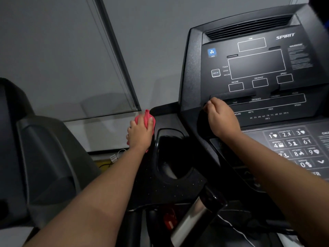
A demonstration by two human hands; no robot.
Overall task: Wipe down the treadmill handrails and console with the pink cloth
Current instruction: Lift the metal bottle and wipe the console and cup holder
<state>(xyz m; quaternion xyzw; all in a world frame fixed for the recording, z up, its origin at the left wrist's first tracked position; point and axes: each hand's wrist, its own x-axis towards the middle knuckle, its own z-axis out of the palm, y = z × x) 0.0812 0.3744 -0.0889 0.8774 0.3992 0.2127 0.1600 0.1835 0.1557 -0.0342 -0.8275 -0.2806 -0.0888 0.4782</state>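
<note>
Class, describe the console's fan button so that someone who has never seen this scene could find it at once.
Find the black treadmill console on the right, marked SPIRIT. Look at the upper left of its display panel, just below the vent slats. The fan button is a small blue square with a white fan symbol, the only coloured key there.

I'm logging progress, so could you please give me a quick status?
Left hand grips pink cloth on the tray near the cup holder. Right hand curled against the console, left edge. Nothing else in the way.
</note>
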